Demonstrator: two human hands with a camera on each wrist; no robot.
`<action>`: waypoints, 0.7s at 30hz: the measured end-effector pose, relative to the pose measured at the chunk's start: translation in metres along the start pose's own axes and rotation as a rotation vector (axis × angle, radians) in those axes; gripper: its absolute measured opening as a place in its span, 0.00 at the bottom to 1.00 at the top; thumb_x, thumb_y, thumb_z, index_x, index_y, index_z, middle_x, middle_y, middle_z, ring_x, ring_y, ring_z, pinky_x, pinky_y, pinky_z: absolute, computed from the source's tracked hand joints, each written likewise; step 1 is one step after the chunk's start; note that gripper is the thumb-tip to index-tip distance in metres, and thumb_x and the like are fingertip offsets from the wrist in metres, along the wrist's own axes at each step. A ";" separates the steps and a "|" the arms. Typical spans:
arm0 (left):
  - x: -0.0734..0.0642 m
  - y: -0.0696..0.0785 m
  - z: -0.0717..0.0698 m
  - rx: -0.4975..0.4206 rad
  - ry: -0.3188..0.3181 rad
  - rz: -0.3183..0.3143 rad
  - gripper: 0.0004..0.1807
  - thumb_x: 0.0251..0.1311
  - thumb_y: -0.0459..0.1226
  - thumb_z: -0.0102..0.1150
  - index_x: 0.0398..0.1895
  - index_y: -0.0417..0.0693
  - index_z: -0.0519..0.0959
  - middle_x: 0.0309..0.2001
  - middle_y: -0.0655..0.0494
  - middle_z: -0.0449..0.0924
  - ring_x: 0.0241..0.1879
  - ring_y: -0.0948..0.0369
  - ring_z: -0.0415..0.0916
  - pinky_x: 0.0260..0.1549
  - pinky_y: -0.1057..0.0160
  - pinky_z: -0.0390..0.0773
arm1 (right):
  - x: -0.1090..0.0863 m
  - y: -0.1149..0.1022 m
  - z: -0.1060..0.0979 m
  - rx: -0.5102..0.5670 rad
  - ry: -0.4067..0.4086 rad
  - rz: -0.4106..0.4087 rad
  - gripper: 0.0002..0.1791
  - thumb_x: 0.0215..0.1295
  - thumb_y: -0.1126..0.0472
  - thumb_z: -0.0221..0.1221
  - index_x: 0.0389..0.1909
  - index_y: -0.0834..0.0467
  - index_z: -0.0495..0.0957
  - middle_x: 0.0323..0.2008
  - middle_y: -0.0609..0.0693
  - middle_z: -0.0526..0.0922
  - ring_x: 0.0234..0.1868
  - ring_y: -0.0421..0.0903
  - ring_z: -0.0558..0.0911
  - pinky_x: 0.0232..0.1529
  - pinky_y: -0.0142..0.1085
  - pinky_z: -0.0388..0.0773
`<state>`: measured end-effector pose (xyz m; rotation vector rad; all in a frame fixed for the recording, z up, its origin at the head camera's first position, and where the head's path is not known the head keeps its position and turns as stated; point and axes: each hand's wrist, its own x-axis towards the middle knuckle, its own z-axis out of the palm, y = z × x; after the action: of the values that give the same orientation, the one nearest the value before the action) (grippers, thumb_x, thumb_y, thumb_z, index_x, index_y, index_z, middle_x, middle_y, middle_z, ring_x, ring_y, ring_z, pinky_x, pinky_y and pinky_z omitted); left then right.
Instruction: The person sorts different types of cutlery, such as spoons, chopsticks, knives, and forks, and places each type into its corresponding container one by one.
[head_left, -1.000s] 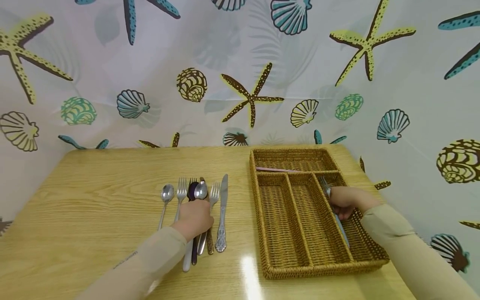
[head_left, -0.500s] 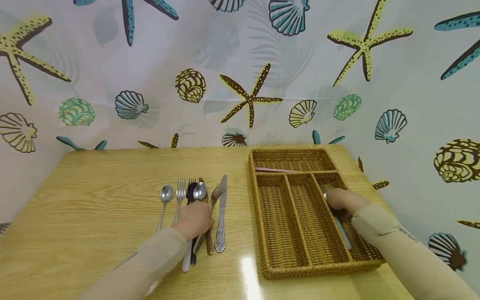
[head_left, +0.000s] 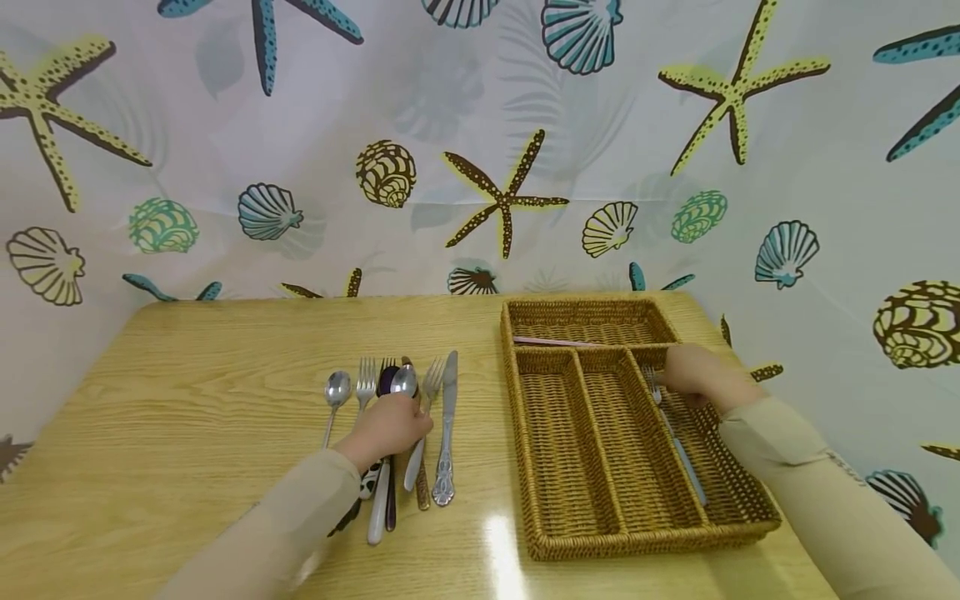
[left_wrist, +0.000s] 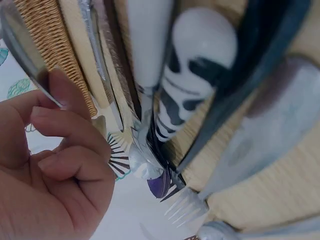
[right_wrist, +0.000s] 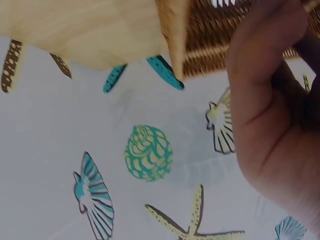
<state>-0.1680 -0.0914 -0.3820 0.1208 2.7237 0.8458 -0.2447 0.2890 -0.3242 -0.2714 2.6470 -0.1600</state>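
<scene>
My left hand [head_left: 392, 427] pinches a fork [head_left: 432, 379] between thumb and finger; its flat silver handle [left_wrist: 27, 55] shows in the left wrist view. Under and beside this hand lie a silver spoon [head_left: 404, 382], a dark purple spoon [head_left: 386, 379] and another fork [head_left: 366, 382]. A handle with black-and-white patches [left_wrist: 205, 45] is among them. My right hand [head_left: 696, 375], fingers loosely curled, is over the right compartment of the wicker tray [head_left: 534, 500]. Below it, a fork with a blue-grey handle [head_left: 686, 467] lies along that compartment's left divider.
A silver knife [head_left: 446, 433] with an ornate handle lies right of the cutlery row, and a small spoon [head_left: 337, 388] is at its left end. A pink stick [head_left: 555, 341] lies in the tray's back compartment. A patterned cloth [head_left: 315, 125] hangs behind the table.
My right hand has come off the blue-grey-handled fork and moved up and back, leaving it in the tray. The fork in my left hand has shifted and turned, its handle swinging clear of the others.
</scene>
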 end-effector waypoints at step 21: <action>0.009 0.033 0.003 -0.474 0.021 -0.081 0.13 0.65 0.40 0.49 0.24 0.43 0.73 0.38 0.47 0.81 0.30 0.60 0.68 0.31 0.62 0.68 | 0.009 -0.118 -0.026 0.047 0.054 -0.148 0.25 0.71 0.58 0.46 0.10 0.50 0.59 0.08 0.43 0.56 0.11 0.38 0.57 0.18 0.31 0.59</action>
<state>-0.1761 -0.0616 -0.3680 -0.0973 2.4456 1.4396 -0.2452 0.1741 -0.2864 -0.4538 2.6720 -0.2812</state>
